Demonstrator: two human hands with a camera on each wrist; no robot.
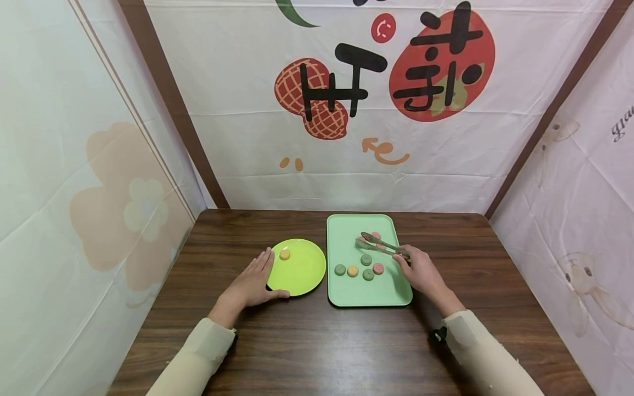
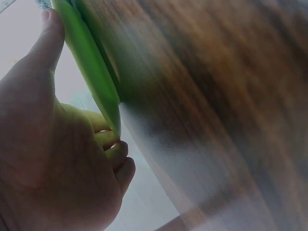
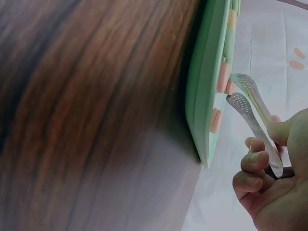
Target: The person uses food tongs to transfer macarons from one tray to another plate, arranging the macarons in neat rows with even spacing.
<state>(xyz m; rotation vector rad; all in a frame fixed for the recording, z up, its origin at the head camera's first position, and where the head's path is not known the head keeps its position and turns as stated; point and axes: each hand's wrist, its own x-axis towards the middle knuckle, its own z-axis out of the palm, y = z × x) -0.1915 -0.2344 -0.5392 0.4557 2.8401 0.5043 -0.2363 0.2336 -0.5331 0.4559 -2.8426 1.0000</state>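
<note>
My right hand [image 1: 421, 270] grips metal tongs [image 3: 250, 113] over the right side of a mint green tray [image 1: 342, 294]. The perforated tips stand apart, near pink macarons [image 1: 376, 235] toward the back of the tray; I cannot tell whether they touch one. Nearer the front of the tray lie green macarons [image 1: 339, 269], a yellow macaron [image 1: 353, 271] and another pink one. My left hand [image 1: 252, 281] rests against the left rim of a lime green plate [image 1: 299, 278], fingers extended and thumb at the front edge. One yellow macaron [image 1: 284, 254] sits on that plate.
Plate and tray stand side by side on a dark wooden table [image 1: 317, 352], with a narrow gap between them. A printed white cloth wall [image 1: 238, 137] rises behind the table's far edge, and similar cloth hangs at both sides.
</note>
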